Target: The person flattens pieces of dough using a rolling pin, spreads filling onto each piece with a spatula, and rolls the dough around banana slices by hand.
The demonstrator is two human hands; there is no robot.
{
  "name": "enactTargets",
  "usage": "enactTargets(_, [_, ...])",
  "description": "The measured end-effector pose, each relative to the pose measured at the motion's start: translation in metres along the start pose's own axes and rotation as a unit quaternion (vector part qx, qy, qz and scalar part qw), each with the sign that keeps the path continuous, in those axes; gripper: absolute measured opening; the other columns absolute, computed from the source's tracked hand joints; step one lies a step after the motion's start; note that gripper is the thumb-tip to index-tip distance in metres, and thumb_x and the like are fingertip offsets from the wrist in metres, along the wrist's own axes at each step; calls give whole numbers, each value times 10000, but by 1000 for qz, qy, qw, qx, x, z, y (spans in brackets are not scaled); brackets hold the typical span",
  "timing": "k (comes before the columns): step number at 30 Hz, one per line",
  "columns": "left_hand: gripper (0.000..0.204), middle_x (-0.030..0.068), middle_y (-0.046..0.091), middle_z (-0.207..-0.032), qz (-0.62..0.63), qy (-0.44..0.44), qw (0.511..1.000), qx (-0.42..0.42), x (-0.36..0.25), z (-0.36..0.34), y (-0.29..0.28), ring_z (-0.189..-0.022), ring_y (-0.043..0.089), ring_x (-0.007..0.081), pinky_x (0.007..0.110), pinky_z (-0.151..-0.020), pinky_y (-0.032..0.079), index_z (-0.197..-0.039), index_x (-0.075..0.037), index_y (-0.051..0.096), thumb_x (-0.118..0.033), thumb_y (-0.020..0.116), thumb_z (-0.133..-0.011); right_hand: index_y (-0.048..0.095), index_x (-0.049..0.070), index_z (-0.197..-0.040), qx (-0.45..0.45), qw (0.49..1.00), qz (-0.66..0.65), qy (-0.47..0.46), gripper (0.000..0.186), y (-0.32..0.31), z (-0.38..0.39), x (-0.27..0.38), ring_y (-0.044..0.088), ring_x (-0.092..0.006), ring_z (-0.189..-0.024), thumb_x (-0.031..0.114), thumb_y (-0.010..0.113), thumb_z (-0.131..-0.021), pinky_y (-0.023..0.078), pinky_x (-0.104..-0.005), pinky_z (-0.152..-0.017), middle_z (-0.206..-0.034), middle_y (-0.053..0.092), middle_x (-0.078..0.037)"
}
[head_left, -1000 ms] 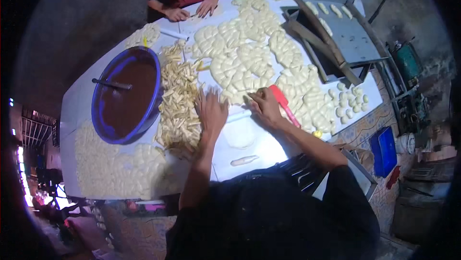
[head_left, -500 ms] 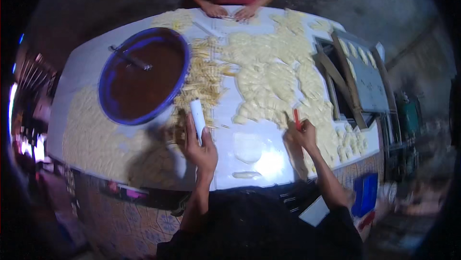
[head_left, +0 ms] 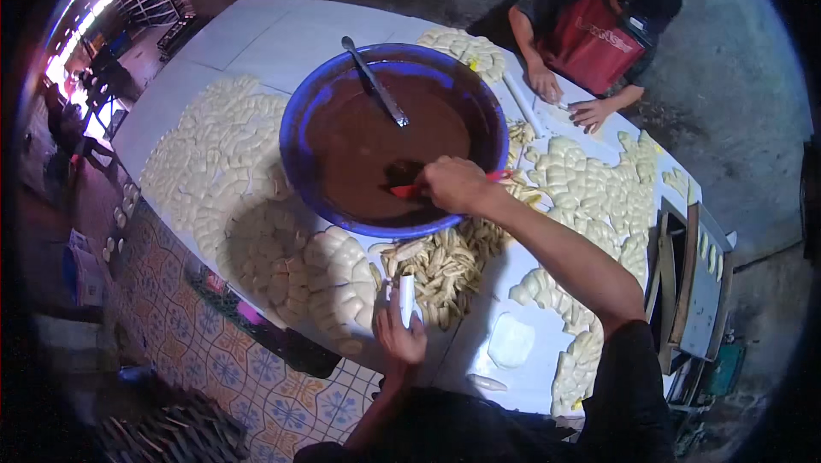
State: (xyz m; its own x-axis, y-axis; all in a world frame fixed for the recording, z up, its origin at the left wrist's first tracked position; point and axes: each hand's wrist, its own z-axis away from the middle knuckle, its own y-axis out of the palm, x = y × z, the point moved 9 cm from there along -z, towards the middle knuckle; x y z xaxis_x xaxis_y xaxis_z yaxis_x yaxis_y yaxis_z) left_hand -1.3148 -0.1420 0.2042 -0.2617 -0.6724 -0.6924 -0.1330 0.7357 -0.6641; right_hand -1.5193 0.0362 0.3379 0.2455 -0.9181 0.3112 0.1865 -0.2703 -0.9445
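My right hand (head_left: 457,185) reaches over a big blue basin (head_left: 295,164) of smooth brown paste (head_left: 342,147). It is closed around a red utensil (head_left: 405,192), whose flat end is at the paste by a dark hollow; its exact kind is unclear. A metal spoon (head_left: 376,82) leans across the basin's far rim. Lower down, my left hand (head_left: 400,335) grips a short white rolling pin (head_left: 406,296), beside a pile of peeled, banana-like pieces (head_left: 445,266). In front of me on the white table lie a flattened dough sheet (head_left: 512,341) and a small dough roll (head_left: 487,383).
Pale dough pieces cover the table's left (head_left: 214,164) and right (head_left: 590,198). Across the table, a co-worker (head_left: 590,44) handles dough near another white rolling pin (head_left: 520,104). A wooden-framed tray (head_left: 710,283) stands at the right edge.
My right hand has moved left with the red utensil, from the dough on the right to the basin. The view has swung left; my left hand still holds the rolling pin.
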Motion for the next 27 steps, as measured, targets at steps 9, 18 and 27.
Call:
enactTargets(9, [551,317,554,-1191,57,-15,998,12,5,-17,-5,-1103,548,467,522,-948,465,-1351,91,524,-311,580,-979,759,51,-941,147,984,85,-57,220,16,-32,26,696,-397,-998,154,637,-789,554,-507,-851,-975,730,-217])
enactTargets(18, [609,334,492,-1318,107,-1,994,34,1,-6,-3,-1259,469,524,553,-1072,384,-1420,16,497,-126,670,-854,703,17,-1056,307,924,-214,-72,198,-37,49,4,617,-144,-581,77,608,-892,480,-327,-547,-704,639,-62])
enactTargets(27, [630,264,432,-1392,176,32,982,64,-14,-4,3,-1321,439,428,464,-1090,380,-1406,49,447,73,631,-804,692,88,-1221,0,990,-142,1,307,50,333,-5,636,-231,-672,59,622,-923,520,-383,-674,-941,668,-119])
